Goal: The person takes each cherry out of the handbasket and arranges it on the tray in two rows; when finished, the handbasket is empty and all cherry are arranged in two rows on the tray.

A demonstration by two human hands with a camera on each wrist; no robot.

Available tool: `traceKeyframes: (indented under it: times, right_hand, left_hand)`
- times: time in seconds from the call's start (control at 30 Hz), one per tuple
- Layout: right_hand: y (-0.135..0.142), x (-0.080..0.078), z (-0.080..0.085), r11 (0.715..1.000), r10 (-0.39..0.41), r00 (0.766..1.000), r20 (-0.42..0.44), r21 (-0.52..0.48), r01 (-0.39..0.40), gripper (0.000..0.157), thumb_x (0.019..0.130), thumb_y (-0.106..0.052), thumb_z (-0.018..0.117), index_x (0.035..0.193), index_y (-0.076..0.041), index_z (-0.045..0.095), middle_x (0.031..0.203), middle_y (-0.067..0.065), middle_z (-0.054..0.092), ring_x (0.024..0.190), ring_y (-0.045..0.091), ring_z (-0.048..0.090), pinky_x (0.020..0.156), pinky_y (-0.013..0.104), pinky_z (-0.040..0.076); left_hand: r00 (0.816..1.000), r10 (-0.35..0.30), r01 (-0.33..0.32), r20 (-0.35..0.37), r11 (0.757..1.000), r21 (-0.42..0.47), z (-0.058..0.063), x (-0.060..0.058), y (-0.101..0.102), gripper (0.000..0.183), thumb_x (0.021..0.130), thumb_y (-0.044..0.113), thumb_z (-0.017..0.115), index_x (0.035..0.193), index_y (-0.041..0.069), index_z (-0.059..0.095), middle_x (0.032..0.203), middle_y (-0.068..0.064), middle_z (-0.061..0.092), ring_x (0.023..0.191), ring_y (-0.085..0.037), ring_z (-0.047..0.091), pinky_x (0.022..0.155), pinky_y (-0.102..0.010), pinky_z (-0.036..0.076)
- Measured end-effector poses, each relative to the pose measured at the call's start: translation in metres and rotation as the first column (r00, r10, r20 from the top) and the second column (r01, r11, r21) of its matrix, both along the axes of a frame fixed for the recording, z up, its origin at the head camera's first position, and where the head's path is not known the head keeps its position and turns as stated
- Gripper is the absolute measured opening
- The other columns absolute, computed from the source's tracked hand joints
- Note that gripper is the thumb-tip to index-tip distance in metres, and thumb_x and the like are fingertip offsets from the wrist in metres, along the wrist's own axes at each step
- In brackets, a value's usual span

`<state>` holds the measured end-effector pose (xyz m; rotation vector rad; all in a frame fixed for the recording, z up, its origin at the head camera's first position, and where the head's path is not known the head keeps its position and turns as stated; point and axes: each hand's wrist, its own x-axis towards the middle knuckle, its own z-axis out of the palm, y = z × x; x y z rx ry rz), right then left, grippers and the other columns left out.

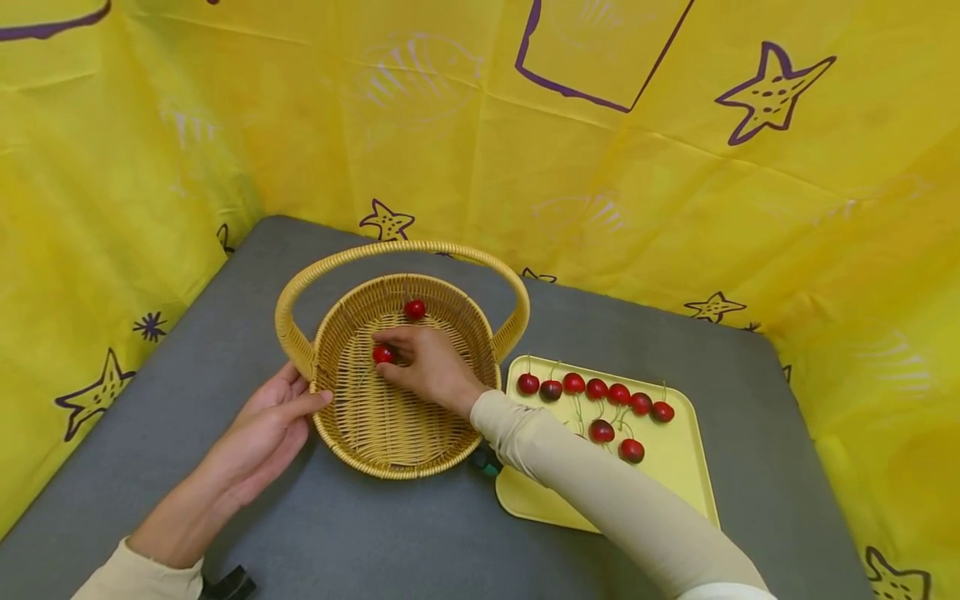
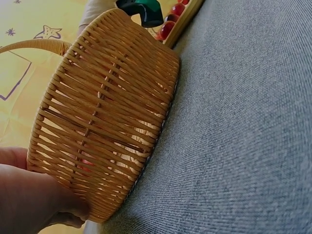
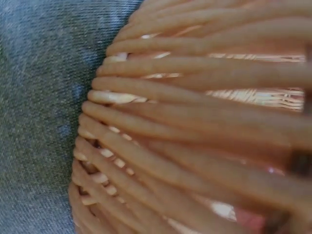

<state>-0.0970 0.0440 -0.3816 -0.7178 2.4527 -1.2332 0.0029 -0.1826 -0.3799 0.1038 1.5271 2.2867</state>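
Note:
A round wicker basket (image 1: 382, 429) with a tall arched handle stands on the grey table. My left hand (image 1: 262, 429) grips its left rim, thumb over the edge and fingers against the outer wall. The left wrist view shows that hand (image 2: 41, 195) at the woven side of the basket (image 2: 112, 97). Inside the basket, my right hand (image 1: 435, 367) pinches a dark red cherry (image 1: 383, 354) between thumb and fingers, low over the woven bottom. Another cherry (image 1: 415, 309) lies by the far inner wall. Basket weave (image 3: 195, 117) fills most of the right wrist view, hiding that hand.
Right of the basket lies a pale yellow tray (image 1: 690, 475) with several stemmed cherries (image 1: 596, 389), most in a row near its far edge. My right forearm crosses over the tray. A yellow patterned cloth (image 1: 480, 150) hangs behind the grey table (image 1: 360, 542).

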Motion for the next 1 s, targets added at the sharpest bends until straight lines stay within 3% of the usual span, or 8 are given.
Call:
traceKeyframes:
  times: [0.23,0.47,0.63,0.83,1.0]
  right_hand:
    - [0.009,0.011,0.017,0.995,0.048,0.999,0.009,-0.083,-0.047,0.048,0.098,-0.010,0.075,0.145,-0.007,0.064,0.144,0.004,0.066,0.127,0.008,0.064,0.101,0.016,0.050]
    - [0.044,0.049,0.061,0.955,0.171,0.985,-0.028,-0.241,-0.173,0.050,0.100,-0.005,0.071,0.149,-0.009,0.061,0.150,0.001,0.061,0.133,0.007,0.060,0.106,0.025,0.051]
    - [0.101,0.078,0.078,0.923,0.184,0.983,-0.011,-0.341,-0.177,0.052,0.099,0.000,0.071,0.149,-0.010,0.060,0.150,0.001,0.061,0.135,0.017,0.061,0.106,0.036,0.053]
    - [0.191,0.095,0.082,0.939,0.056,0.998,0.001,-0.340,-0.052,0.058,0.097,0.007,0.071,0.151,-0.011,0.059,0.151,0.010,0.061,0.132,0.029,0.064,0.103,0.039,0.055]
    - [0.269,0.106,0.068,0.960,-0.069,0.998,-0.003,-0.271,0.065,0.060,0.097,0.013,0.067,0.152,-0.006,0.056,0.153,0.015,0.058,0.134,0.027,0.062,0.102,0.036,0.055]
  left_hand:
    - [1.000,0.000,0.000,0.021,1.000,-0.010,0.001,-0.001,0.000,0.082,0.109,-0.002,0.047,0.170,0.015,-0.004,0.178,-0.008,-0.001,0.162,-0.021,-0.002,0.131,-0.036,0.009]
    - [0.999,0.002,-0.001,0.034,1.000,-0.025,0.001,-0.001,0.000,0.082,0.110,0.000,0.048,0.170,0.017,-0.004,0.178,-0.006,-0.003,0.162,-0.018,-0.004,0.130,-0.032,0.011]
    - [0.999,0.005,-0.004,0.039,1.000,-0.024,0.000,0.001,0.000,0.083,0.110,0.000,0.050,0.171,0.018,-0.004,0.178,-0.006,-0.004,0.162,-0.017,-0.005,0.130,-0.033,0.009]
    - [1.000,-0.003,0.004,0.012,1.000,-0.015,-0.003,0.000,-0.001,0.082,0.110,0.000,0.048,0.170,0.016,-0.005,0.177,-0.009,-0.002,0.162,-0.018,-0.002,0.128,-0.028,0.016]
    - [1.000,-0.002,0.002,0.004,1.000,-0.010,-0.005,0.000,-0.001,0.081,0.110,-0.001,0.047,0.170,0.015,-0.004,0.177,-0.010,-0.002,0.162,-0.018,-0.002,0.126,-0.024,0.019]
